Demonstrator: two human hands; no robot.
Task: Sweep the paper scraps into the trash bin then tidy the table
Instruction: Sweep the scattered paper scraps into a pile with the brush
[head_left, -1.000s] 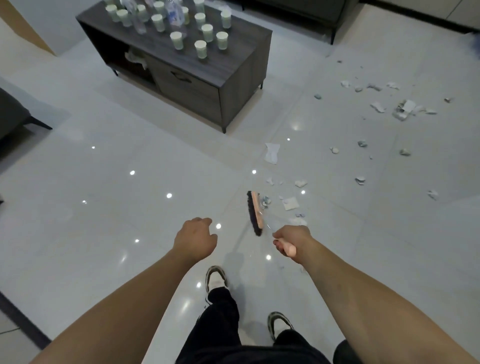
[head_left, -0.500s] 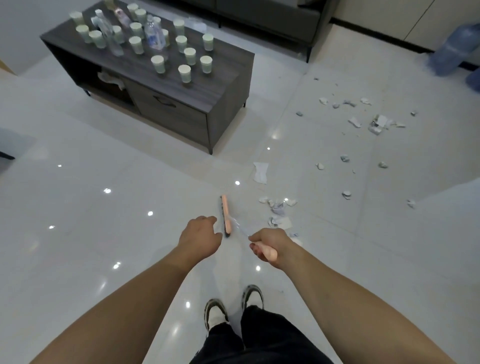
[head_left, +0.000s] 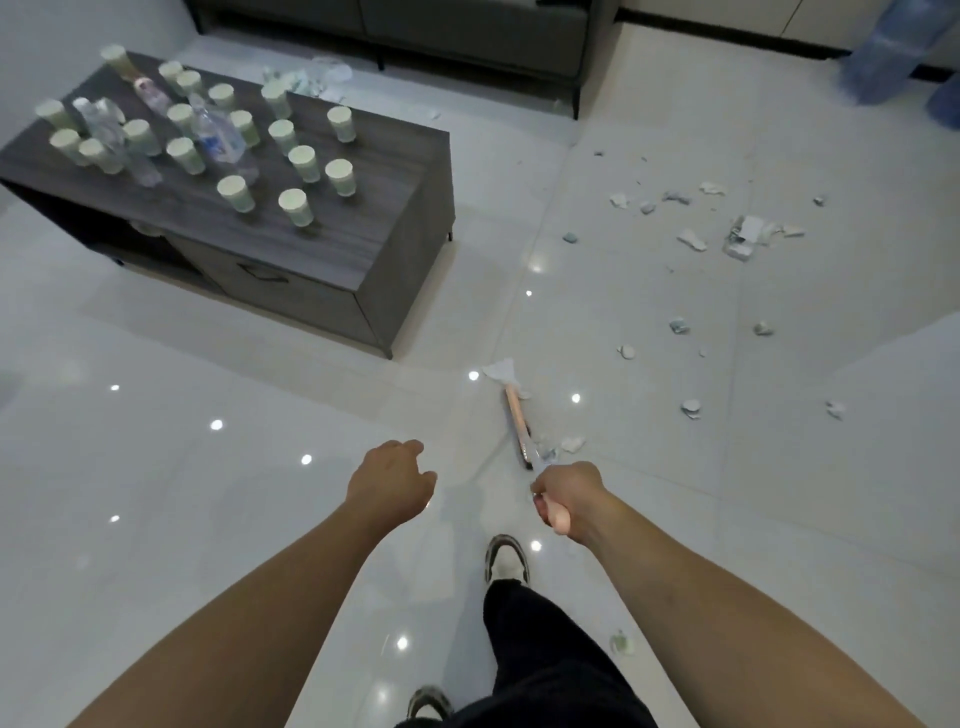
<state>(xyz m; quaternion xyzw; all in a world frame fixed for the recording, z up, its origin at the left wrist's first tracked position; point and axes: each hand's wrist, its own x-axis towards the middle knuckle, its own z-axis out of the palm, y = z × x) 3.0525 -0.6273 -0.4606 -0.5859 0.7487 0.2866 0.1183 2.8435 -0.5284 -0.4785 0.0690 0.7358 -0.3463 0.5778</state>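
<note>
Two hands reached out over the glossy tiled floor (head_left: 156, 467). The right hand (head_left: 566, 493) had its fingers curled tight round the pink end of the broom (head_left: 517, 423) handle; most of the handle was foreshortened and hard to trace. The left hand (head_left: 389, 480) hung free with fingers loosely bent, holding nothing. The broom's pink head lay on the floor just ahead of the right hand, its bristles mostly hidden behind it, touching a larger white scrap (head_left: 500, 370) at its far end, with small scraps beside its near end. More paper scraps (head_left: 737, 241) lay strewn well apart toward the far right. The dark table (head_left: 395, 208), cut off at the left edge, carried many pale cups (head_left: 295, 207) and blurred clear bottles (head_left: 215, 132). No trash bin could be made out.

Compared with half a second before, the broom head had moved farther out, up to the large scrap, and the table sat nearer the left edge of view.
</note>
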